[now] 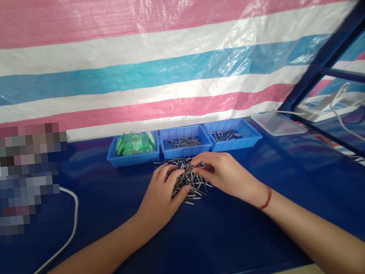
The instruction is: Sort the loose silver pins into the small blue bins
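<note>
A loose pile of thin metal blind rivets (190, 187) lies on the blue table in front of the bins. My left hand (161, 188) rests against the pile's left side, its thumb and fingers apart around the rivets. From the right, my right hand (223, 172) reaches over the pile with thumb and forefinger brought together on rivets; some dark pieces show inside its curled fingers. Behind the pile, the middle blue bin (187, 150) and the right blue bin (237, 143) hold similar rivets. Green plastic packets (134, 143) fill the left blue bin (134, 159).
A clear plastic lid or tray (280, 124) lies right of the bins. A white cable (75, 216) curves across the table at left, near a blurred-out area. Blue metal frame bars (311, 66) stand at right, and a striped plastic sheet (131, 77) hangs behind.
</note>
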A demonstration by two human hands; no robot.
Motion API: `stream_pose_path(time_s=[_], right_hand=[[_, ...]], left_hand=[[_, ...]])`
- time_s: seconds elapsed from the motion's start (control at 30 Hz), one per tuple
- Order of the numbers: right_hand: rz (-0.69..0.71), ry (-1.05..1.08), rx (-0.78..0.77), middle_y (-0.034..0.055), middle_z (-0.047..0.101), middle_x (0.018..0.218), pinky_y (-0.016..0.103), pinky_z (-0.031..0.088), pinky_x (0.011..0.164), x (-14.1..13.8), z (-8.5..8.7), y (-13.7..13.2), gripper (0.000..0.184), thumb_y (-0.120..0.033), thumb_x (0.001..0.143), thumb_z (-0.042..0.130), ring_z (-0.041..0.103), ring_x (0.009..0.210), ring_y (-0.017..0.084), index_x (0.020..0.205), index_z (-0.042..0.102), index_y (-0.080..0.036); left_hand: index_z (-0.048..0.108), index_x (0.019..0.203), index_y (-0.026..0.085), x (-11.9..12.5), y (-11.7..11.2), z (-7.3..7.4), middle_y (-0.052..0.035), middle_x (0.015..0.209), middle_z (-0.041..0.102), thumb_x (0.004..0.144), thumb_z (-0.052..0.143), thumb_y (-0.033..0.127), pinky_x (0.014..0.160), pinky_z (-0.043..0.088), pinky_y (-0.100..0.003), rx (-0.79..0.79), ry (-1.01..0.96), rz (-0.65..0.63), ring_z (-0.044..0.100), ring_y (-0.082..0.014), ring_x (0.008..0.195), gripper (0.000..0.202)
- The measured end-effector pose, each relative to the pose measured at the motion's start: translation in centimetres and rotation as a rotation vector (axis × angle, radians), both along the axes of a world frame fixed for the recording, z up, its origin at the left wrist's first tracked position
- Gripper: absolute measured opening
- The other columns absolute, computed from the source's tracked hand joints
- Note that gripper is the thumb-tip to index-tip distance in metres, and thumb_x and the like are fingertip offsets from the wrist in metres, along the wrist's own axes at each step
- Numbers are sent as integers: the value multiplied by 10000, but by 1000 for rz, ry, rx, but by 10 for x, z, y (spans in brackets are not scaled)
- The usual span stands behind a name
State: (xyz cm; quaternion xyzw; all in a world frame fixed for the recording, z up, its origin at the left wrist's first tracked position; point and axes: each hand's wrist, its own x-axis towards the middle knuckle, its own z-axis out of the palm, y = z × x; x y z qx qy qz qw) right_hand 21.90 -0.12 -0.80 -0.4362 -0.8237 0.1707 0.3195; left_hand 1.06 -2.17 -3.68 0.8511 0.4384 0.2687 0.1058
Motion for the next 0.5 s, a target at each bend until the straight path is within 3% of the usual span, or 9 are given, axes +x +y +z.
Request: stream_pose_path(time_s=[0.17, 0.3, 0.37, 0.5], right_hand=[[-14, 37, 21, 33, 707, 967, 285, 507, 728, 1, 2, 1, 162, -139, 857, 539, 659, 830, 163, 926, 672, -202], [-97, 134, -14, 14, 698, 867, 271, 494, 636, 1, 9, 0, 87, -185, 831, 587, 614, 634, 121, 857, 669, -198], [-122, 267, -107, 15, 685, 810, 257, 477, 566, -1, 12, -2, 75, -244, 819, 615, 583, 573, 107, 826, 669, -192], [-67, 584, -411, -10, 621, 628, 208, 393, 394, -10, 12, -6, 186, -345, 755, 696, 508, 443, 78, 816, 654, -174]], left_hand=[[577, 1149, 185, 0, 0, 1, -100, 1190, 572, 900, 543, 336, 1041, 378, -430, -26, -58, 7, 467, -252, 1191, 293], [581, 1130, 194, 0, -1, 5, -83, 1146, 597, 894, 556, 291, 1026, 375, -412, -3, -154, 22, 482, -241, 1167, 257], [572, 1134, 205, 1, 0, 7, -62, 1085, 618, 889, 562, 268, 975, 407, -375, -1, -257, 65, 530, -214, 1086, 252], [561, 1131, 206, 4, 1, 9, -2, 862, 641, 864, 590, 264, 738, 464, -273, -82, -477, 138, 569, -136, 745, 274]])
